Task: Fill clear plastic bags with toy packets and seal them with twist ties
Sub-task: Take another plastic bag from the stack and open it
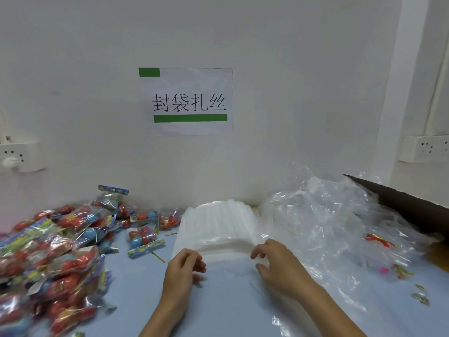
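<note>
— Nearest item?
— Left hand [184, 263], fingers loosely curled on the near edge of the bag stack [218, 227]; right hand [272, 259] pinching at its corner, likely to peel off one bag.
— Stack?
— Flat, milky-clear, centre of the worktop [230, 307].
— Toy packets [58, 242]?
— Heaped left, within reach: red and blue balls in printed wrappers.
— Ties?
— Thin twist ties [158, 256] beside the packets.
— Farthest?
— Wall sign [187, 100].
</note>
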